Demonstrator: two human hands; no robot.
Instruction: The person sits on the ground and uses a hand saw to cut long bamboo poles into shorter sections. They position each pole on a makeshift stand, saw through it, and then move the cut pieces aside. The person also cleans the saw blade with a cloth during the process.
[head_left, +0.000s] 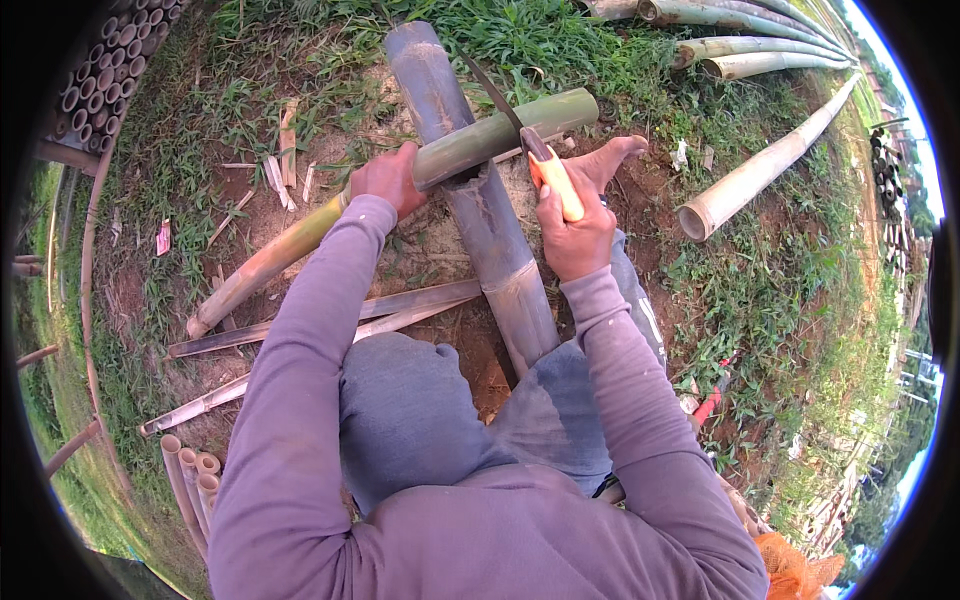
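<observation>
Left hand (pixel 388 178) grips bamboo pole (pixel 400 180); right hand (pixel 574 235) holds orange-handled saw (pixel 535 150).

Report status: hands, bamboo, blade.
Left hand grips green bamboo pole laid across grey log. Right hand holds orange-handled saw, blade on pole. Bare foot beside blade.

Left hand (pixel 388 180) grips green bamboo pole (pixel 400 180) lying across a thick grey bamboo log (pixel 480 200). Right hand (pixel 575 235) closed on orange-handled saw (pixel 540 150), blade set on the pole just right of the crossing. Bare foot (pixel 610 160) beside the blade. Split strips (pixel 330 320) on the dirt, cut poles (pixel 760 170) on grass at right.
</observation>
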